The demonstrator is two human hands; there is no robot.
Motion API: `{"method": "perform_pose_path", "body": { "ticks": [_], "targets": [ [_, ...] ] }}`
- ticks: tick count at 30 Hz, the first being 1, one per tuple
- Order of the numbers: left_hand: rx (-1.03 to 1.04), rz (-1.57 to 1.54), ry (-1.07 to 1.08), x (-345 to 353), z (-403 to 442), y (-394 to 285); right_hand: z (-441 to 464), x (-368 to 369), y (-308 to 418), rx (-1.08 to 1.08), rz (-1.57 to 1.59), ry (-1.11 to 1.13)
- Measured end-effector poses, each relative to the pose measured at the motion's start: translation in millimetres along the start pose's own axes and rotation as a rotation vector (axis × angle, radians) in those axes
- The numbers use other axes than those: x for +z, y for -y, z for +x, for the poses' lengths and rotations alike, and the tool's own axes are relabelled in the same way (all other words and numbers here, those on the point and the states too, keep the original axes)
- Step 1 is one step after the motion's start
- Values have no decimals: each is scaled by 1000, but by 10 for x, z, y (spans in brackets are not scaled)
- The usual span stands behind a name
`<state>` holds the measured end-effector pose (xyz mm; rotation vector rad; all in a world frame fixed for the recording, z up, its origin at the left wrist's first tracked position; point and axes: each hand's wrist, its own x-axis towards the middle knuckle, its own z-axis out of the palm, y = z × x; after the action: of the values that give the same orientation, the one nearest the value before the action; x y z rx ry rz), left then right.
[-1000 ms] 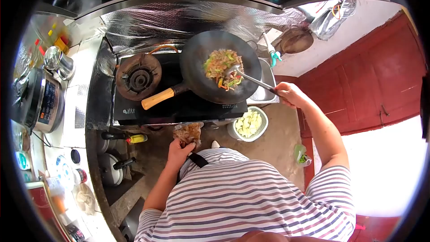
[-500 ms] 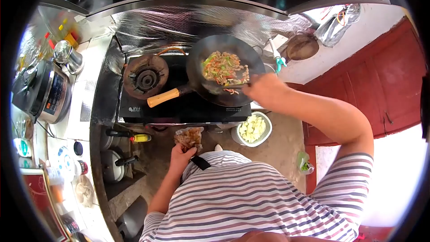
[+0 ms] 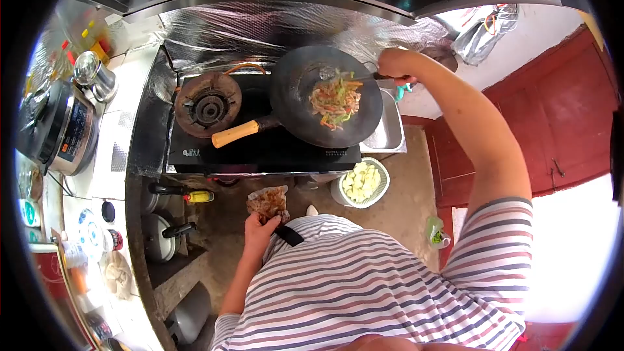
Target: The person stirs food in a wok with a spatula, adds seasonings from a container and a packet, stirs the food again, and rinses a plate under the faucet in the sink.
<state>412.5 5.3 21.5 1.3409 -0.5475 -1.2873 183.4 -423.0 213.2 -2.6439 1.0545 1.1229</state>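
Note:
My right hand grips the dark handle of a spatula at the wok's upper right rim. The tool's head is hidden among stir-fried meat strips and green and orange vegetables. This food sits in the right part of the dark wok on the stove. The wok's wooden handle points left, with neither hand on it. Down by my waist, my left hand is closed on a crumpled clear plastic bag with reddish-brown contents.
A bare burner lies left of the wok. Below the stove's right end stands a white basket of pale cut vegetables. A metal sink is to the right. The left counter carries a cooker and a metal pot.
My right hand has moved up and to the right, from the wok's lower right edge to beyond its upper right rim. The food has shifted right and is heaped together. My left hand still holds the bag.

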Motion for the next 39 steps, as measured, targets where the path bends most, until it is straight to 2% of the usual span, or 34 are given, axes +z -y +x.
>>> {"method": "perform_pose_path", "body": {
  "ticks": [2, 4, 5, 9, 12, 15, 18, 19, 21, 25, 27, 30, 33, 35, 39],
  "targets": [
    [-21, 99, 2, 2, 38, -45, -225, 136, -111, 8, 226, 10],
    [-17, 125, 25, -18, 123, -28, -953, -73, 378, 244, 416, 44],
    [-14, 147, 44, -22, 157, -13, -1145, -43, 458, 371, 623, -2],
    [-7, 128, 89, 0, 288, -38, -1620, 202, 606, 388, 761, -39],
    [51, 142, 149, 39, 359, -81, -1633, 446, 733, 554, 768, -11],
    [59, 129, 185, 93, 361, -125, -1320, 915, 839, 529, 882, -89],
    [36, 151, 206, 116, 320, -164, -1039, 1401, 981, 360, 925, -360],
    [33, 192, 207, 99, 301, -151, -992, 1436, 1010, 411, 1102, -288],
    [33, 231, 197, 88, 276, -165, -1085, 1387, 878, 385, 1223, -226],
    [21, 171, 173, 1, 225, -143, -1328, 1257, 748, 347, 1470, -326],
    [25, 154, 174, -13, 214, -100, -1118, 1313, 714, 297, 1366, -438],
    [34, 141, 190, 44, 195, -161, -778, 1351, 941, 389, 1333, -410],
    [39, 218, 164, 24, 232, -137, -999, 1387, 1086, 396, 1085, -404],
    [55, 273, 117, -4, 262, -117, -1172, 1638, 1008, 193, 853, -576],
    [58, 186, 126, 45, 261, -278, -1348, 1962, 1120, 372, 688, -460]
  ]
}}
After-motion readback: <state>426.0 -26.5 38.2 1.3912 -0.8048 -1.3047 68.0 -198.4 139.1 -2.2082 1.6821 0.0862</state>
